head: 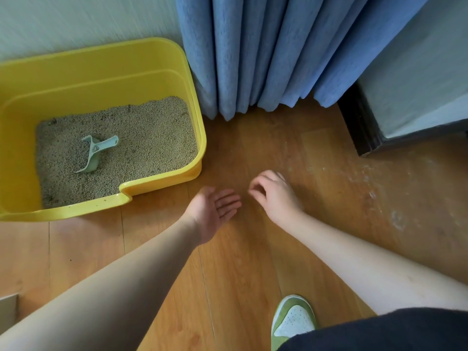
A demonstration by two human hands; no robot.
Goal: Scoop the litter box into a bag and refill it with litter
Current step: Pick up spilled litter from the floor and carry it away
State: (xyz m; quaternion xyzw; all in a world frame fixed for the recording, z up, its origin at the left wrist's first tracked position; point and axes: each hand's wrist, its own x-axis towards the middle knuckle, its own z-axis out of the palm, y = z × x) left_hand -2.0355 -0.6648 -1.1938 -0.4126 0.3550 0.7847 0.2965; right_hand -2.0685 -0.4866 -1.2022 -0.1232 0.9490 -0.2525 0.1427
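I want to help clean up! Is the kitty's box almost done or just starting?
Hard to say. Nothing looks done for sure: the scoop lies in the litter inside the yellow box, untouched. Both hands are over the floor, left hand open palm up, right hand loosely curled, holding nothing. No bag is in view. Scooping, bagging and refilling may remain.

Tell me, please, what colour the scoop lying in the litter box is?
Pale green-blue; the scoop shows in the head view, lying on the litter.
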